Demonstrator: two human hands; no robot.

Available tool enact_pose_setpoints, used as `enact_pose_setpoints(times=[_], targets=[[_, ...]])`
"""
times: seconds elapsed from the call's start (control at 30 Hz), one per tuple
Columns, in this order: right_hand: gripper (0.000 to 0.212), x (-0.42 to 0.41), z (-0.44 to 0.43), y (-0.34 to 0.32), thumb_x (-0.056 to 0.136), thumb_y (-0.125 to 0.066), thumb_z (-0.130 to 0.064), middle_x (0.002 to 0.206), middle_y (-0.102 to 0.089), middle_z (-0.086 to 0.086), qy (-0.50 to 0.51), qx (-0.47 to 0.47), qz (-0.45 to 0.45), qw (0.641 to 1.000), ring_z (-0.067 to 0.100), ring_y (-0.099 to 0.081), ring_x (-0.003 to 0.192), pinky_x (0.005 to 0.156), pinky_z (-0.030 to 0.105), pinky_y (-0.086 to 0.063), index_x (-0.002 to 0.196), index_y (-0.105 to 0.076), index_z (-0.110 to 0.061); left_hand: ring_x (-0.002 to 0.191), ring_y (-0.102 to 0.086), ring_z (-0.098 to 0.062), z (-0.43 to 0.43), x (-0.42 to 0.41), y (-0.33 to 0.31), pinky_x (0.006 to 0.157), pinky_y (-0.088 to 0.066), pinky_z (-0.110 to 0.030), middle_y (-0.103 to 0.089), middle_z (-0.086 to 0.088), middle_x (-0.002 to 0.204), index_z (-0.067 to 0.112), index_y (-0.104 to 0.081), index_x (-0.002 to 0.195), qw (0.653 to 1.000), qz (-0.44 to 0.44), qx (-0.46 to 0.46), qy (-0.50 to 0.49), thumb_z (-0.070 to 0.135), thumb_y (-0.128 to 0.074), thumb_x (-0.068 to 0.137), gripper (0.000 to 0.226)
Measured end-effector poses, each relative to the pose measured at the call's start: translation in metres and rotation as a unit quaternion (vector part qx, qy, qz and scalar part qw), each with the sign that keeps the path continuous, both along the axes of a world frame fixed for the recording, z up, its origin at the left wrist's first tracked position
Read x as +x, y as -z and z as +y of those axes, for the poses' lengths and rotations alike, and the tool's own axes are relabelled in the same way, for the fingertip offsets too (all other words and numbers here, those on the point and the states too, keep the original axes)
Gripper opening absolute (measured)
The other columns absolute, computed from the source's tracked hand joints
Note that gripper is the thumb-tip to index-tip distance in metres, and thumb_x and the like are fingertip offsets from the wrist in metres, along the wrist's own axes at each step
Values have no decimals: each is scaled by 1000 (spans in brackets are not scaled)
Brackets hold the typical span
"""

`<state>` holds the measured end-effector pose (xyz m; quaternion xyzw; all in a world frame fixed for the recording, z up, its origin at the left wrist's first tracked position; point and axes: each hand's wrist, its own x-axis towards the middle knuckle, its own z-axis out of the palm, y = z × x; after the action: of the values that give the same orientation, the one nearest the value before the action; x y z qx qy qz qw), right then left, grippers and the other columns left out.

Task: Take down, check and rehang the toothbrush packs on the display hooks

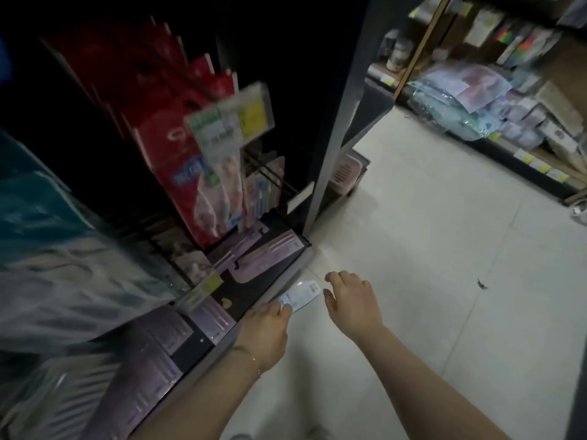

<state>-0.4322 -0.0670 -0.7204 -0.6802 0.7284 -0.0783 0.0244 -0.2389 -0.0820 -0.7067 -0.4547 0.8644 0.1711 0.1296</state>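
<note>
My left hand [266, 331] pinches the near end of a small white and blue toothbrush pack [301, 295], low down by the floor at the foot of the dark display. My right hand [352, 303] hovers just right of the pack with its fingers loosely bent, holding nothing. Red toothbrush packs [171, 147] hang in a row on the display hooks above. A green and white pack [219, 144] hangs in front of them, blurred. Pale lilac packs [270, 252] lie on the bottom shelf.
A grey upright post [336, 128] stands right of the display. The pale tiled floor [444, 249] spreads to the right. Across the aisle a low shelf [524, 160] carries bagged goods and yellow price tags. Teal packaging [38, 217] fills the left edge.
</note>
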Motion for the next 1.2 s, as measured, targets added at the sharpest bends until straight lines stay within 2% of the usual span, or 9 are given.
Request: enact_pose_setpoints(times=[0.2,0.4,0.67,0.77,0.83,0.93,1.03,1.1,1.2], targets=[[21,-24,-16,99,76,-75,-22,78,-62,1,-27,14,59,998,26,-60,68,57,35,-44,93,-66,-16,117,-47,-24,-17,-19,106,93,-40,-34,-49,-6,128,17,-39,133,1000,0,-5,8,18,-39,95,38],[32,-37,-29,191,61,-85,-24,69,-58,-1,-73,-1,109,991,22,-56,56,49,31,-40,85,-66,-16,115,-48,-25,-35,-37,213,91,-40,-35,-49,-5,127,18,-42,127,1000,-14,15,11,17,-41,92,34],[32,-53,-23,274,63,-84,-29,71,-60,-2,-71,1,104,992,21,-58,60,51,32,-43,88,-68,-17,116,-49,-25,-45,-43,331,96,-43,-36,-48,-5,127,18,-44,126,999,-28,30,7,18,-47,89,38],[28,-57,-11,290,66,-81,-32,73,-60,-4,-61,27,90,994,20,-59,62,53,31,-45,86,-66,-19,90,-65,-25,-44,-42,357,70,-56,-31,-64,-11,109,14,-49,113,999,-11,26,-34,24,-80,53,68],[26,-59,-4,297,67,-80,-33,73,-59,-5,-57,43,89,993,19,-58,61,53,31,-45,85,-66,-21,79,-67,-25,-47,-39,385,56,-56,-31,-66,-13,104,13,-48,109,996,-13,38,-73,26,-86,34,85],[24,-60,3,303,68,-80,-32,72,-58,-6,-51,55,84,994,18,-56,60,53,30,-43,84,-65,-21,75,-66,-27,-53,-38,398,52,-56,-33,-63,-13,105,15,-49,111,996,2,40,-75,26,-87,32,88],[23,-59,3,305,69,-79,-30,72,-58,-5,-45,60,80,994,19,-55,59,53,30,-43,83,-64,-21,64,-64,-21,-56,-40,391,49,-52,-27,-66,-7,90,16,-49,106,998,12,17,-65,24,-89,28,88],[24,-55,1,304,69,-79,-30,72,-58,-5,-44,74,71,994,19,-55,59,52,31,-44,84,-64,-20,69,-64,-20,-57,-42,373,54,-52,-26,-62,-6,91,15,-52,107,998,8,13,-55,27,-90,32,85],[28,-48,-2,300,66,-80,-31,74,-59,-4,-61,97,56,992,19,-57,61,52,30,-44,87,-64,-20,114,-48,-22,-50,-47,355,89,-46,-33,-44,-4,126,19,-37,133,996,19,58,-72,33,-66,78,64]])
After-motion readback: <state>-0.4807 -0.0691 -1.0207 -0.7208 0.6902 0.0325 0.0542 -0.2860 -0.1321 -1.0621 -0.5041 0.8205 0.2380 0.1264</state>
